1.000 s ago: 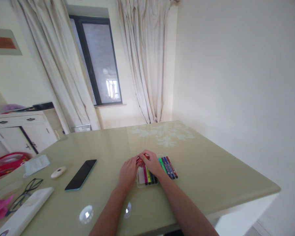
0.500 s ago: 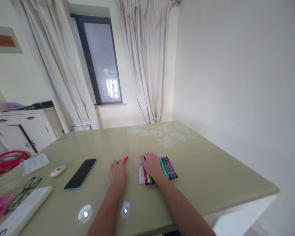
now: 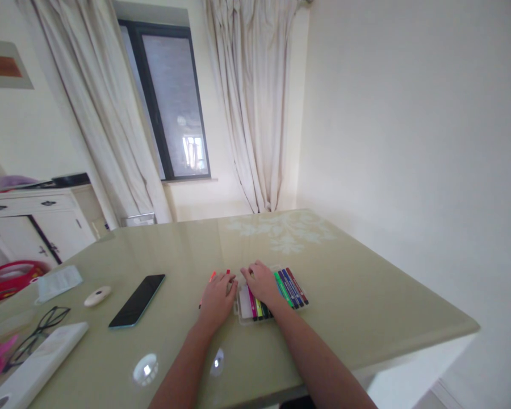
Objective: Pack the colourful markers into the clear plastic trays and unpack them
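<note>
A person's two bare hands are over a pale green counter. The left hand is just beside a clear plastic case, on its left side. An orange-red pen peeks out by that hand, and most of it is hidden. A small red tip shows past the fingers too. The left fingers are bent a little, but one cannot tell if they are grasping a pen.

The right hand is over the middle of the case and covers some of the pens in it. Its fingers curl down, and one cannot tell if they are grasping anything. The case sits flat on the counter. To the left of the right hand are a pink pen and a yellow pen. To the right are green pens, blue pens and a dark red pen.

Farther left on the counter lie a black phone, a small white round thing and a pair of glasses.
</note>
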`<action>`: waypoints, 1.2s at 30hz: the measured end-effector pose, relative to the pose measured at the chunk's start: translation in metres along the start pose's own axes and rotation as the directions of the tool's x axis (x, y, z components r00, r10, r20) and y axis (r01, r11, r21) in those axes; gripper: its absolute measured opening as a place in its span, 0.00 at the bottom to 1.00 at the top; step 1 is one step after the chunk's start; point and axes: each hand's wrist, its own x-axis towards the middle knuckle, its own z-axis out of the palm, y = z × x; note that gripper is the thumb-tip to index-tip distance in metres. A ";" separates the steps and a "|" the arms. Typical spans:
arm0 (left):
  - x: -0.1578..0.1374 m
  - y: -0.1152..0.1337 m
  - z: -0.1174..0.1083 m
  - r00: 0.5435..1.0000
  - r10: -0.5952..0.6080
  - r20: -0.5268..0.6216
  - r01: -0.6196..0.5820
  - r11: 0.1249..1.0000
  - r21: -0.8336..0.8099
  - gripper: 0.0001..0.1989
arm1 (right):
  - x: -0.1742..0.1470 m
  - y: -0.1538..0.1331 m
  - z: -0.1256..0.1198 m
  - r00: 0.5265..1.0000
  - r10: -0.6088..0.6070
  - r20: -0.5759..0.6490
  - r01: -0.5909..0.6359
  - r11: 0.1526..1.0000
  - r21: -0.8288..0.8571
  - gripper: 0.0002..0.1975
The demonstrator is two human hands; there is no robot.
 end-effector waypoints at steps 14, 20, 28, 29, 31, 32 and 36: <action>-0.004 -0.008 0.008 0.998 -0.063 0.017 0.061 0.996 0.060 0.18 | 0.008 0.011 -0.012 0.989 0.088 -0.123 -0.012 0.856 0.517 0.27; -0.008 -0.021 0.000 0.978 -0.207 -0.022 0.208 0.972 0.107 0.22 | 0.009 0.017 -0.015 0.940 0.275 -0.199 -0.097 0.778 0.620 0.27; -0.003 -0.001 -0.011 0.990 -0.139 -0.032 0.133 0.981 -0.144 0.19 | 0.009 0.017 -0.013 0.903 0.372 -0.215 -0.132 0.716 0.685 0.29; -0.003 0.004 -0.011 0.994 -0.112 -0.017 0.106 0.973 -0.203 0.19 | 0.009 0.017 -0.013 0.902 0.371 -0.221 -0.130 0.722 0.679 0.29; -0.003 0.013 -0.011 0.997 -0.081 0.014 0.081 0.946 -0.314 0.21 | 0.009 0.018 -0.013 0.904 0.359 -0.230 -0.125 0.738 0.663 0.30; -0.004 0.015 -0.011 0.996 -0.081 0.026 0.085 0.929 -0.361 0.22 | 0.009 0.018 -0.013 0.905 0.355 -0.233 -0.123 0.744 0.657 0.30; -0.003 0.014 -0.014 0.992 -0.116 0.045 0.123 0.858 -0.498 0.25 | 0.009 0.018 -0.013 0.890 0.378 -0.256 -0.132 0.750 0.649 0.30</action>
